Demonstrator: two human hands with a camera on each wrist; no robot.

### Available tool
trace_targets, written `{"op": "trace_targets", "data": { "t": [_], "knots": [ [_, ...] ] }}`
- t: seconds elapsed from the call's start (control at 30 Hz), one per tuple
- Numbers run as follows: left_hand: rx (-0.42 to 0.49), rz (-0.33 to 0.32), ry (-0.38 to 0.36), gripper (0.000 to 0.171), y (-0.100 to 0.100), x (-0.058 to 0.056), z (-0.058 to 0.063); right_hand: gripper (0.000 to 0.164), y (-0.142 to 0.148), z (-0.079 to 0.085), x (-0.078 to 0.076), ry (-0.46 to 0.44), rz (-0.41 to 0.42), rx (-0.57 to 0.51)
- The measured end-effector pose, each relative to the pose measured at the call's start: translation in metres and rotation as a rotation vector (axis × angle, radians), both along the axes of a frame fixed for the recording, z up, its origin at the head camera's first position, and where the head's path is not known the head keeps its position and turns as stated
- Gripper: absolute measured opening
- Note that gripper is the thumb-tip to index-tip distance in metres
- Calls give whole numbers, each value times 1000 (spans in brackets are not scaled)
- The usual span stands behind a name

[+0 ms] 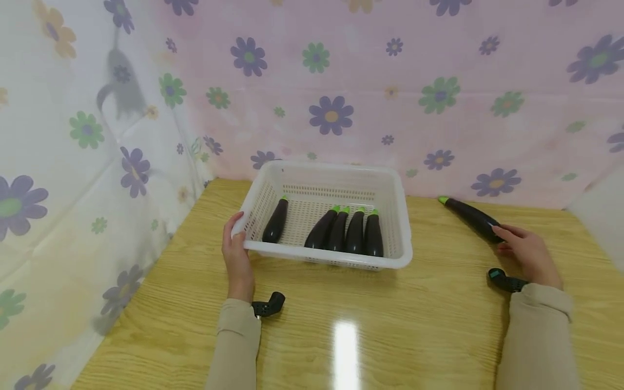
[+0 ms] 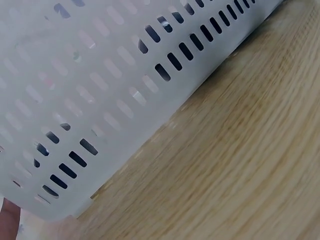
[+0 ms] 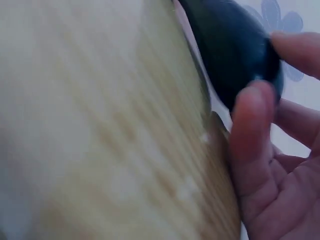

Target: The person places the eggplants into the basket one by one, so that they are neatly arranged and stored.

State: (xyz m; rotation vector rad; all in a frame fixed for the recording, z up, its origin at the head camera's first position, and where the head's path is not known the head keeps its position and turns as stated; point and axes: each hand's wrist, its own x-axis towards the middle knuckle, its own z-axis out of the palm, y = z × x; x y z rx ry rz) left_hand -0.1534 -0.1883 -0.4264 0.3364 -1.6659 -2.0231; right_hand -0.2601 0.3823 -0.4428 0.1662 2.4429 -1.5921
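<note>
A white plastic basket (image 1: pixel 326 259) with slotted walls holds one dark purple eggplant (image 1: pixel 275 221) at its left and several more side by side at its right. My left hand (image 1: pixel 237 262) grips the basket's front left corner, with the thumb by the rim; most of this hand is outside the left wrist view, where the slotted wall fills the upper left. To the right of the basket, my right hand (image 1: pixel 528 254) pinches the rounded end of another eggplant (image 1: pixel 470 215) between thumb and fingers. Its green stem end points away to the left, near the back of the table.
The wood-grain table (image 1: pixel 414 325) lies under everything. Behind it hangs a pink flowered cloth (image 1: pixel 361 81), and a pale flowered cloth (image 1: pixel 63 179) closes the left side. Small black devices are strapped to both wrists.
</note>
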Motion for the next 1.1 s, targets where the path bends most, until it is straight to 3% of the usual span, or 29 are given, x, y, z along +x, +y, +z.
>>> {"op": "trace_targets", "data": {
  "t": [0.17,0.47,0.63,0.73,0.87,1.1],
  "knots": [
    [5,-20,26,37,2,-2,2,81,-9,6,10,8,69,197],
    [41,-17,51,39,2,-1,1,84,-29,19,25,-51,155,277],
    [41,-34,35,39,2,1,1,87,-36,33,35,-146,236,315],
    [34,-27,29,39,0,0,2,87,-42,39,36,-117,280,422],
    [19,-27,16,38,-1,-4,2,87,-51,42,34,-21,278,540],
    [37,-11,-8,38,1,-2,1,70,-65,43,33,54,288,677]
  ]
}}
